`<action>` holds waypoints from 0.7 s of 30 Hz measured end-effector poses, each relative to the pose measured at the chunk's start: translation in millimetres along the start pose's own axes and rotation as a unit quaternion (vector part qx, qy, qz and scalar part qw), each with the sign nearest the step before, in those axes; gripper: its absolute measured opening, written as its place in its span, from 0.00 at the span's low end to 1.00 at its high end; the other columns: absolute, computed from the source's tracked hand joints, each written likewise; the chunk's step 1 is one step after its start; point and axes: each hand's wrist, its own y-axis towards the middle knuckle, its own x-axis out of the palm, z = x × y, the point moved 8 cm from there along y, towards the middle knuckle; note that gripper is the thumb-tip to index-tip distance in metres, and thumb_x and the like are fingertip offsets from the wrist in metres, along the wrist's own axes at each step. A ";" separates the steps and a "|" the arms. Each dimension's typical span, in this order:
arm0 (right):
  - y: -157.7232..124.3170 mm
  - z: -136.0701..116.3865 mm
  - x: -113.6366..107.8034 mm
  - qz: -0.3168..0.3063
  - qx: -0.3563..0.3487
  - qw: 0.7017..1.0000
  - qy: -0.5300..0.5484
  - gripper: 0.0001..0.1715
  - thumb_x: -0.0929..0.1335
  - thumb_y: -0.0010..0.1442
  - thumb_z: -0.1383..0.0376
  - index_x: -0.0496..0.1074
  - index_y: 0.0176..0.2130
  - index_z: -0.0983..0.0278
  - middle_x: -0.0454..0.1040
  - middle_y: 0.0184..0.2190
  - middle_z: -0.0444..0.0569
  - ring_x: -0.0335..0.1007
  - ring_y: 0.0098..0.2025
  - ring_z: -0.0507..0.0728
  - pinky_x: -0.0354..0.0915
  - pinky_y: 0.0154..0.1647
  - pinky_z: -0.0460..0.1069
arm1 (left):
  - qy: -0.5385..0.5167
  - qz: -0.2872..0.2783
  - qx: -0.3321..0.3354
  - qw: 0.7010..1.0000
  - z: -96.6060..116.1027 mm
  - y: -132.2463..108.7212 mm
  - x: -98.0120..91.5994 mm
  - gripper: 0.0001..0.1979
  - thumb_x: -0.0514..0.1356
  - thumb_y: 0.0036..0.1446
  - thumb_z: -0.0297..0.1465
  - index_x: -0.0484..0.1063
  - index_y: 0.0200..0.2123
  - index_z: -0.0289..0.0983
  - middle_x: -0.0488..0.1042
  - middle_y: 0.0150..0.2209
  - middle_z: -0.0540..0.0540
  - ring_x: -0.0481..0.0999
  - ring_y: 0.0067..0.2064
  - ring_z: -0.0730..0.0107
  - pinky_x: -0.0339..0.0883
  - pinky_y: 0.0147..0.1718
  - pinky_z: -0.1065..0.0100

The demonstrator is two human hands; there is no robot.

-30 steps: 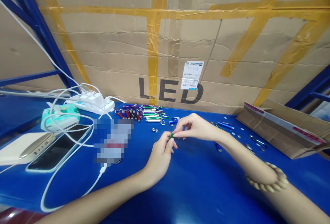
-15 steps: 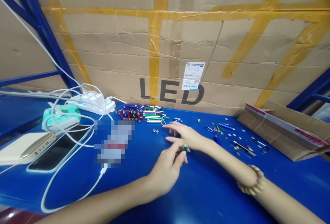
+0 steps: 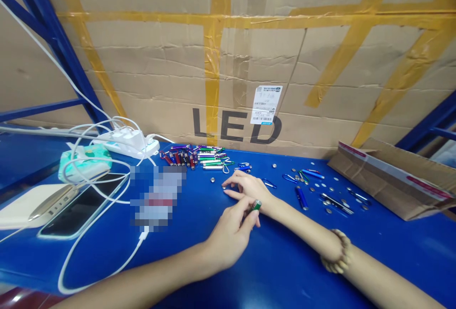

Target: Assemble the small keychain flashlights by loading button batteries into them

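Note:
My left hand (image 3: 230,230) is closed round a small green metal flashlight tube (image 3: 256,205), its silvery end pointing up between thumb and fingers. Just beyond it, my right hand (image 3: 249,188), with a beaded bracelet at the wrist, reaches low over the blue tabletop. Its thumb and index fingertip meet at a small silver button cell (image 3: 223,187). Another button cell (image 3: 213,180) lies a little to the left of those fingertips. Behind the hands is a pile of small coloured flashlights (image 3: 192,156), some with carabiner clips.
Loose button cells, clips and a blue tube (image 3: 301,198) lie scattered to the right, before an open cardboard box (image 3: 392,183). On the left are a white power strip (image 3: 124,142), tangled cables, a tissue pack (image 3: 84,161) and a phone (image 3: 83,207). A large carton (image 3: 160,71) stands behind.
My right hand has come down and its fingers have closed on one of the two button cells, shifting it slightly right. My left hand stays nearly still with the green tube.

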 end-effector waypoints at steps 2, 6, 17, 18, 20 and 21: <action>0.4 5.1 -3.6 0.017 0.007 1.000 0.012 0.08 0.68 0.55 0.60 0.74 0.36 0.59 0.69 0.36 0.44 0.66 0.32 0.50 0.57 0.27 0.43 | 0.003 -0.004 -0.002 1.000 -0.6 0.2 1.1 0.08 0.47 0.60 0.30 0.64 0.37 0.37 0.70 0.28 0.50 0.67 0.28 0.71 0.59 0.31 0.71; 1.8 14.1 -3.5 0.028 0.003 0.999 0.028 0.14 0.68 0.54 0.57 0.74 0.41 0.57 0.70 0.36 0.44 0.66 0.29 0.49 0.56 0.25 0.43 | 0.008 -0.013 -0.010 1.000 -1.8 -0.3 4.0 0.08 0.47 0.60 0.30 0.65 0.38 0.38 0.71 0.28 0.50 0.68 0.29 0.70 0.60 0.31 0.71; -0.8 10.6 -4.0 -0.017 0.028 0.998 0.055 0.09 0.67 0.54 0.60 0.75 0.35 0.61 0.75 0.32 0.45 0.69 0.31 0.51 0.57 0.26 0.44 | 0.002 0.016 -0.018 1.000 -6.4 2.3 -2.3 0.08 0.46 0.60 0.30 0.63 0.37 0.38 0.69 0.29 0.50 0.67 0.29 0.71 0.60 0.30 0.70; -1.6 9.4 -4.6 -0.021 0.024 0.998 0.054 0.09 0.67 0.54 0.62 0.74 0.35 0.62 0.75 0.31 0.45 0.69 0.31 0.51 0.57 0.26 0.44 | -0.003 0.026 -0.021 0.999 -7.5 2.9 -4.2 0.07 0.46 0.60 0.30 0.63 0.37 0.38 0.69 0.29 0.49 0.67 0.30 0.70 0.60 0.29 0.70; -2.6 7.1 -6.8 -0.020 0.012 0.999 0.044 0.07 0.67 0.53 0.67 0.75 0.34 0.62 0.75 0.32 0.45 0.69 0.31 0.52 0.58 0.27 0.44 | -0.021 0.049 -0.028 0.998 -10.5 4.3 -8.5 0.07 0.47 0.60 0.32 0.63 0.37 0.38 0.69 0.30 0.48 0.67 0.31 0.70 0.60 0.28 0.71; -2.6 6.7 -8.3 -0.017 0.006 0.999 0.039 0.09 0.67 0.52 0.70 0.75 0.34 0.62 0.75 0.32 0.45 0.69 0.31 0.52 0.58 0.27 0.44 | -0.033 0.061 -0.031 0.997 -12.2 5.2 -10.7 0.07 0.47 0.60 0.32 0.63 0.36 0.38 0.69 0.31 0.48 0.67 0.32 0.70 0.60 0.27 0.71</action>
